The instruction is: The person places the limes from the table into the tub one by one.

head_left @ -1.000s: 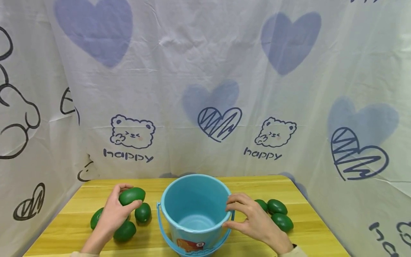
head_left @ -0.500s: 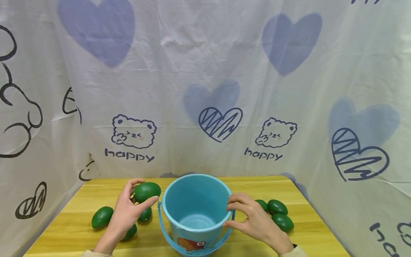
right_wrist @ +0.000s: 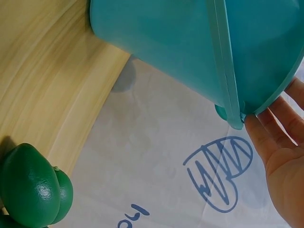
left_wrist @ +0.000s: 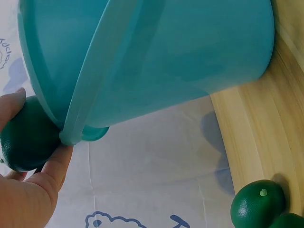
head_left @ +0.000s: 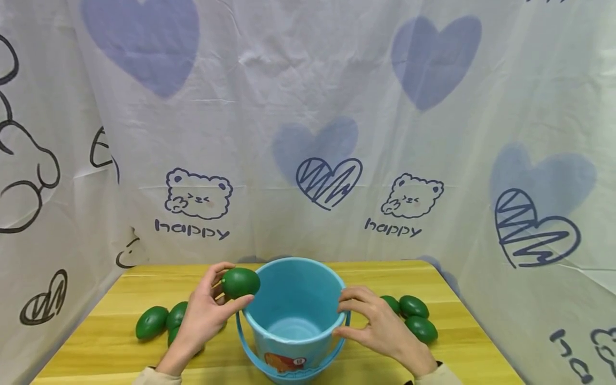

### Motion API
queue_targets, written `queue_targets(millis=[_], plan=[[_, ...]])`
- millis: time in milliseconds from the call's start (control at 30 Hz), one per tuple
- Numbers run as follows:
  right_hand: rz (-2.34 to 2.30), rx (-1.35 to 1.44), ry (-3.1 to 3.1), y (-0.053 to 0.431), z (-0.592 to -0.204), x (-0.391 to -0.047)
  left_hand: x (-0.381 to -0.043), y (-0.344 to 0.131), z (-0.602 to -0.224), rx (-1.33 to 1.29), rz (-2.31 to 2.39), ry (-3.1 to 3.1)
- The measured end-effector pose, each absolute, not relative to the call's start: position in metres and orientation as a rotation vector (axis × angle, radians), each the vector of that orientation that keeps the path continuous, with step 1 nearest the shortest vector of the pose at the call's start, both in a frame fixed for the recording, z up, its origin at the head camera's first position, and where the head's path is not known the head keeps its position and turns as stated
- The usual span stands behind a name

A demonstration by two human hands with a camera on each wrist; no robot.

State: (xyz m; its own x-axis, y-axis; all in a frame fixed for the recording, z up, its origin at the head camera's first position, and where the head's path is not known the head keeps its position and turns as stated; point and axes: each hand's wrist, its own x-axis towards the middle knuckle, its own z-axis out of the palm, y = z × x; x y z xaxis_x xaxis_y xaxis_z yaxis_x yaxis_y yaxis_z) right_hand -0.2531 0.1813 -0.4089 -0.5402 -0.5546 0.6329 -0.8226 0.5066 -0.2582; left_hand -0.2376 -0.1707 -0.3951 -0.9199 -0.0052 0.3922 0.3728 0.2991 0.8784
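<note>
My left hand (head_left: 204, 315) grips a smooth dark green oval fruit (head_left: 241, 283) between thumb and fingers, at the left rim of a light blue plastic bucket (head_left: 267, 342). In the left wrist view this fruit (left_wrist: 28, 135) overlaps the rim near the handle joint, with the thumb and fingers around it. On the opposite side, my right hand (head_left: 377, 321) holds the bucket's rim, several fingers over its edge and the thumb lower on the outside. The right wrist view shows those fingers (right_wrist: 273, 128) at the rim beside the handle (right_wrist: 223, 61), which hangs down in front.
Several more green fruits (head_left: 152, 323) lie left of the bucket, partly hidden behind my left hand. Another group of green fruits (head_left: 422, 329) lies to the right, past my right hand. The wooden table (head_left: 462, 347) is bordered by a printed white curtain (head_left: 308, 107).
My left hand has carried the green fruit rightwards and slightly up, from above the left group to the bucket's left rim. My right hand has stayed on the bucket.
</note>
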Motion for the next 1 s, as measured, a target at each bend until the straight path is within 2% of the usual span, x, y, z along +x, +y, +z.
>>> queue_targets(millis=[200,500,1000], plan=[[0.752,1.152,-2.272,0.178,-0.405,-0.256,-0.241,-0.168,-0.396,-0.379,-1.478,-2.273],[0.744,1.112,-2.302,0.18,-0.407,-0.253,-0.242,-0.16,-0.402,-0.597,-1.306,-2.199],[0.755,1.119,-2.308,0.182,-0.408,-0.252,-0.245,-0.159,-0.4,-0.621,-1.29,-2.254]])
